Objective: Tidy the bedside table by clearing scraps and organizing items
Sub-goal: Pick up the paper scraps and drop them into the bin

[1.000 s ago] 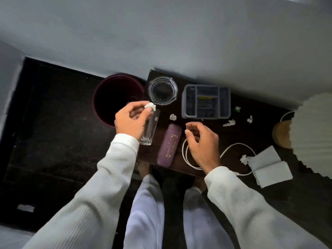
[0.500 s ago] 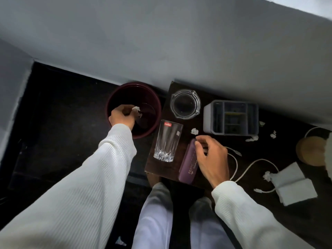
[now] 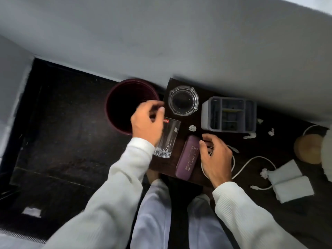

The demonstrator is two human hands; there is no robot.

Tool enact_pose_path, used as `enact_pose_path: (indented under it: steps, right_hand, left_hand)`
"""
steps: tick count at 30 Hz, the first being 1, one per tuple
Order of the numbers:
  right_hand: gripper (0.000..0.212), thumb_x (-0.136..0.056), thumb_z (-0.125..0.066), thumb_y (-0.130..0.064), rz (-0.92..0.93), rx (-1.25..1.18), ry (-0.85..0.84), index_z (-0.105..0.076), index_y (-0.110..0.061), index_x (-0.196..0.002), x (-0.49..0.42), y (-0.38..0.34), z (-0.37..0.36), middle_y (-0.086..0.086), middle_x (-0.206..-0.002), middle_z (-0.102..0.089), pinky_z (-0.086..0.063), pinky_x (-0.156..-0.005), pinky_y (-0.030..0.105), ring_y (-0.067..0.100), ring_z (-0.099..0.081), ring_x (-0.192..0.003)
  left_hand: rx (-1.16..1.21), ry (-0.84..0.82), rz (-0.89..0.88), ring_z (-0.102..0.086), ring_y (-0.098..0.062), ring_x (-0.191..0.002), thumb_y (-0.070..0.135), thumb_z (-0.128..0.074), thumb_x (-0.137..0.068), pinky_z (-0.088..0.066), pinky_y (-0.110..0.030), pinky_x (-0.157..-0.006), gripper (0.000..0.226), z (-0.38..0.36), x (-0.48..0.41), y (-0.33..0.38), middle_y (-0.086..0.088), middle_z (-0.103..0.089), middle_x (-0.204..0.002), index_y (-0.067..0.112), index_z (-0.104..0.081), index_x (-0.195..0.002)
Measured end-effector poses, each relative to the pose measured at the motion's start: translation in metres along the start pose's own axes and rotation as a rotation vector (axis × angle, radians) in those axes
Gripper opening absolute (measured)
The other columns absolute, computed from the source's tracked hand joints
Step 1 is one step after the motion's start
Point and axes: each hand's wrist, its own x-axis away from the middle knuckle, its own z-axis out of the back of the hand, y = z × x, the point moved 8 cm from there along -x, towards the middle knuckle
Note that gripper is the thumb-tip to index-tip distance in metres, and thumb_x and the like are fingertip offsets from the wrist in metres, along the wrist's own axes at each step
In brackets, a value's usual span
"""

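Note:
My left hand hovers empty with fingers apart between the maroon bin and the clear drinking glass, covering the glass's left side. My right hand rests open on the dark bedside table, over the white cable and touching the purple case. A crumpled paper scrap lies just beyond the case. More scraps lie right of the grey organizer, and one scrap sits by the folded white tissues.
A glass ashtray stands at the table's back left corner. A wooden lamp base and the pale shade's edge fill the right side. The bin stands on dark floor left of the table. My legs are below the front edge.
My left hand carried a white scrap from above the glass to the bin, let it go there, and has come back toward the glass empty. My right hand stayed by the purple case.

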Motion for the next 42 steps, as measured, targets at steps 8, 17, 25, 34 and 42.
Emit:
enact_pose_path:
  steps: [8, 17, 25, 34, 42]
  right_hand:
    - [0.025, -0.093, -0.061, -0.010, -0.118, -0.195, -0.023, -0.066, -0.021, -0.115, 0.014, 0.044, 0.037, -0.007, -0.109, -0.069, -0.047, -0.074, 0.000, -0.002, -0.064, -0.098]
    - [0.026, -0.090, -0.060, -0.005, -0.113, -0.243, -0.019, -0.068, -0.022, -0.108, 0.024, 0.086, 0.072, -0.005, -0.104, -0.072, -0.052, -0.073, 0.008, -0.002, -0.067, -0.093]
    - [0.025, -0.091, -0.062, -0.008, -0.105, -0.248, -0.058, -0.068, -0.017, -0.114, 0.031, 0.106, 0.084, -0.006, -0.104, -0.071, -0.049, -0.073, 0.005, -0.005, -0.065, -0.094]
    - [0.023, -0.091, -0.062, -0.010, -0.094, -0.254, -0.071, -0.069, -0.019, -0.110, 0.026, 0.108, 0.087, -0.008, -0.101, -0.071, -0.050, -0.073, 0.005, -0.005, -0.065, -0.093]
    - [0.021, -0.090, -0.063, -0.011, -0.114, -0.278, -0.066, -0.069, -0.022, -0.107, 0.022, 0.105, 0.083, -0.010, -0.100, -0.071, -0.047, -0.069, 0.002, -0.010, -0.062, -0.092]
  left_hand:
    - [-0.397, -0.386, -0.164, -0.065, -0.027, -0.096, 0.014, -0.061, -0.088, -0.052, -0.041, -0.085, 0.021, -0.107, 0.064, 0.030, -0.010, -0.066, -0.107, 0.011, -0.067, -0.107]
    - [-0.708, -0.340, -0.046, -0.059, -0.046, -0.102, 0.013, -0.060, -0.084, -0.049, -0.047, -0.080, 0.020, -0.133, 0.050, 0.020, -0.021, -0.064, -0.110, 0.007, -0.063, -0.103]
    - [-0.843, -0.346, -0.002, -0.058, -0.050, -0.107, 0.010, -0.059, -0.086, -0.051, -0.050, -0.087, 0.027, -0.142, 0.042, 0.017, -0.026, -0.062, -0.115, 0.009, -0.062, -0.113]
    - [-0.940, -0.371, 0.065, -0.059, -0.046, -0.111, 0.009, -0.065, -0.084, -0.051, -0.049, -0.089, 0.034, -0.151, 0.034, 0.013, -0.023, -0.063, -0.117, 0.012, -0.062, -0.117]
    - [-0.998, -0.370, 0.072, -0.058, -0.044, -0.115, 0.001, -0.062, -0.083, -0.050, -0.046, -0.090, 0.035, -0.150, 0.025, 0.013, -0.023, -0.060, -0.120, 0.011, -0.061, -0.117]
